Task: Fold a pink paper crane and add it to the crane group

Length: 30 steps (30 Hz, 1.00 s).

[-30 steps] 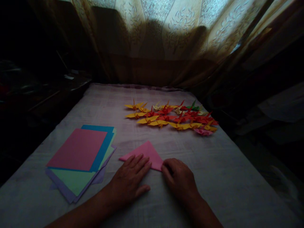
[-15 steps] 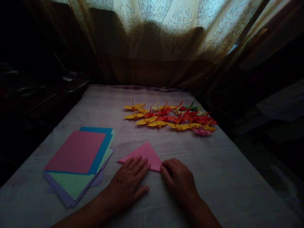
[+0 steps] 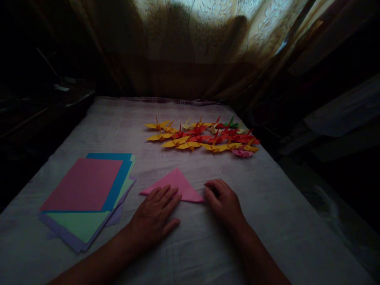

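A pink paper folded into a triangle [image 3: 177, 183] lies flat on the cloth-covered table [image 3: 267, 206]. My left hand [image 3: 154, 215] rests flat with fingers stretched out, the fingertips pressing on the triangle's near edge. My right hand [image 3: 223, 201] sits just right of the triangle's right corner, fingers curled loosely, fingertips beside the paper tip; whether they touch it I cannot tell.
A stack of coloured square sheets [image 3: 86, 190], pink on top, lies at the left. Several folded paper cranes [image 3: 202, 138] in yellow, red and green sit in rows further back. A curtain [image 3: 208, 35] hangs behind the table. The surroundings are dark.
My right hand has come off the triangle's right corner and now sits beside it. The camera has tilted down a little. My left hand stays on the paper.
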Motion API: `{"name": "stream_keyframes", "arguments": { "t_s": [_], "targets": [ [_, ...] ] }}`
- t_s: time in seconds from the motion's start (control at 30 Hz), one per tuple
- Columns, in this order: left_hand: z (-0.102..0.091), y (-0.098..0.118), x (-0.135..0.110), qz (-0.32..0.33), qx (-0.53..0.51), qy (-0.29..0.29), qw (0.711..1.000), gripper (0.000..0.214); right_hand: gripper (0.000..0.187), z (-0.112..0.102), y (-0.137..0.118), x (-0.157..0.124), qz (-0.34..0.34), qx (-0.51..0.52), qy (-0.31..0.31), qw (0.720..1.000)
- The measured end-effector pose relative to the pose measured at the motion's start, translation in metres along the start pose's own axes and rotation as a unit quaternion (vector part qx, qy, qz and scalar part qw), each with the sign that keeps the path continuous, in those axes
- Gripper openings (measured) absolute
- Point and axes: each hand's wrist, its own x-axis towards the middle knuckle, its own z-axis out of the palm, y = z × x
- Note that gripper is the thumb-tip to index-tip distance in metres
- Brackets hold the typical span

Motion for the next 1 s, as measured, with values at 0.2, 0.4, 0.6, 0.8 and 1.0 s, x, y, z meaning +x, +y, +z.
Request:
{"name": "stream_keyframes", "arguments": {
  "t_s": [0.2, 0.4, 0.6, 0.8, 1.0],
  "targets": [
    [-0.004, 0.001, 0.002, 0.012, 0.031, 0.000, 0.999, 0.057, 0.039, 0.027, -0.002, -0.006, -0.050, -0.090, 0.047, 0.994],
    [0.002, 0.000, 0.001, 0.011, 0.033, 0.021, 0.999, 0.058, 0.067, 0.039, -0.012, -0.010, -0.037, -0.185, -0.008, 0.982],
    [0.002, -0.002, 0.000, 0.014, 0.028, 0.024, 0.999, 0.059, 0.081, 0.017, -0.001, -0.006, 0.020, -0.205, -0.077, 0.976],
    [0.003, -0.004, 0.000, 0.013, 0.029, 0.013, 0.999, 0.058, 0.088, -0.013, 0.001, -0.001, 0.140, -0.214, -0.188, 0.948],
    [-0.008, 0.000, 0.004, 0.000, -0.001, -0.042, 0.999, 0.050, 0.083, -0.014, -0.006, 0.001, 0.148, -0.222, -0.215, 0.939]
  ]
}}
